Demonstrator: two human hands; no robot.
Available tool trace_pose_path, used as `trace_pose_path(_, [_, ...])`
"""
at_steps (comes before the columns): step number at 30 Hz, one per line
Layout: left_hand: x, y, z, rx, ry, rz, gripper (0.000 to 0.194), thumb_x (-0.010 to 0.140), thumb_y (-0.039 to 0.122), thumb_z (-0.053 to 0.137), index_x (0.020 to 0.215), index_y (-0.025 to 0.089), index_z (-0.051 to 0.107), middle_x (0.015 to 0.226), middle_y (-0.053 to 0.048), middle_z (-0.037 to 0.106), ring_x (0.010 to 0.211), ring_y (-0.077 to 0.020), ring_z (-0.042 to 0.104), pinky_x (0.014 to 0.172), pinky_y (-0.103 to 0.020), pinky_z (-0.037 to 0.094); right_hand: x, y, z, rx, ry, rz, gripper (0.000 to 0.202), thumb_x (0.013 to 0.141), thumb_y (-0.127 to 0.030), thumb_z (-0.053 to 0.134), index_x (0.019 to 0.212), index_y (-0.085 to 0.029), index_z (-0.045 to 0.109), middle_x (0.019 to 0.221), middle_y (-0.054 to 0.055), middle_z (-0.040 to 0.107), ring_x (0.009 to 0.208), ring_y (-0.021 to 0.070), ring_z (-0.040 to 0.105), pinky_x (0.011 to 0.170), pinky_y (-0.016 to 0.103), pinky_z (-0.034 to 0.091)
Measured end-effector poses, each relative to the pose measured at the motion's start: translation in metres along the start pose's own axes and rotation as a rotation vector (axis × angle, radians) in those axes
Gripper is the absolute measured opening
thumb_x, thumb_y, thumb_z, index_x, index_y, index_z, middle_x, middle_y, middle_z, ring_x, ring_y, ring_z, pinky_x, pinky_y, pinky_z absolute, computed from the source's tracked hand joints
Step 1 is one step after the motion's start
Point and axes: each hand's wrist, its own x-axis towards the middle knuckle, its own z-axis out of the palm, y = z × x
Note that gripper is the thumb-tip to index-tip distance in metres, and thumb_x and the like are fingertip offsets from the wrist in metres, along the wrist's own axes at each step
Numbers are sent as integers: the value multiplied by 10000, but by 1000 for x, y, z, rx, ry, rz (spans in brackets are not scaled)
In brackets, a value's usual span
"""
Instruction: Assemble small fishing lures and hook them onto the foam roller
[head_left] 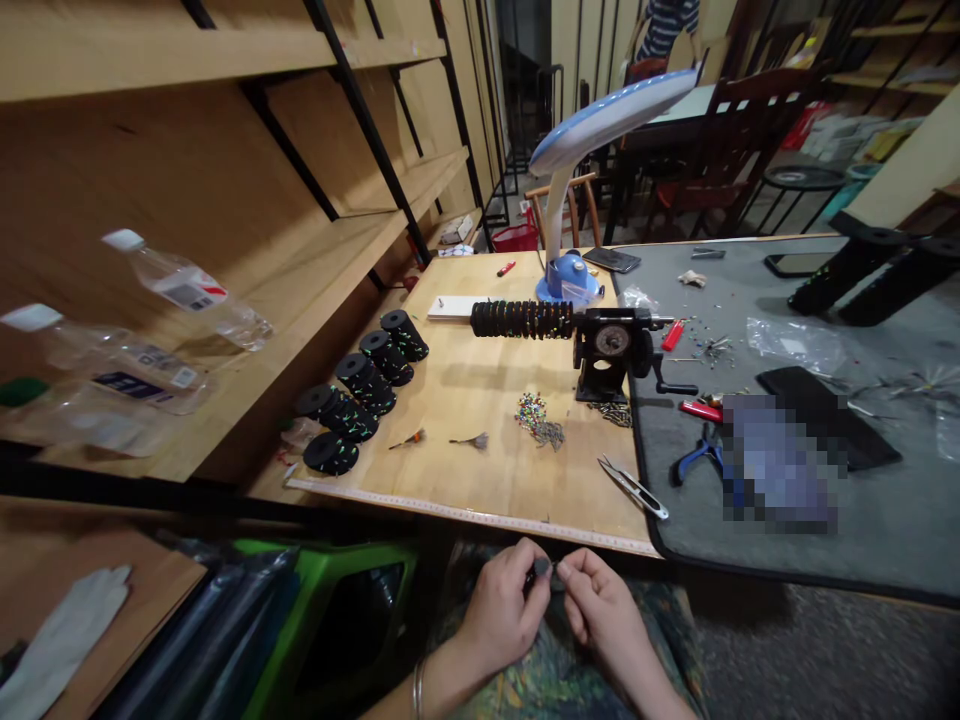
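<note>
The left hand (504, 605) curls closed around a small dark piece (541, 567), which sits above the lap, just off the near edge of the wooden tabletop (465, 490). The right hand (600, 600) has thumb and forefinger brought together beside that piece — whatever they pinch is too small to tell. Handling this well likely calls for a steady left grip, small fingertip moves from the right, and working over the wood — a dropped bit could vanish into the lap.
</note>
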Motion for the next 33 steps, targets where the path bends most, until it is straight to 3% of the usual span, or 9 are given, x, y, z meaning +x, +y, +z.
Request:
trace_pose_path(6, [1,3,0,-24,-18,39,138,883,198,460,783,199,555,679,-36,612,593,-156,555,555,-247,379,1,-1,0,-5,-29,-27,539,648,-711,651,772,-212,491,311,-132,395,281,44,221,349,175,142])
trace_pose_path(19, [1,-1,6,-191,-35,-75,142,885,247,499,763,195,548,662,-27,634,599,-155,587,575,-237,410,1,-6,1,8,41,-30,507,657,-683,661,711,-212,480,302,-135,357,293,37,186,355,177,121])
trace_pose_path(29, [2,0,12,-198,-67,-82,117,845,214,530,739,185,571,605,0,590,541,-128,518,541,-229,363,5,-1,1,128,47,-10,491,659,-652,681,658,-216,456,274,-155,303,257,18,151,341,179,78])
trace_pose_path(33, [4,2,11,-211,-78,-98,100,837,188,533,745,185,573,625,-15,634,553,-136,547,558,-230,385,5,0,-2,215,41,1,476,652,-619,713,664,-218,457,264,-157,300,254,18,138,337,179,79])
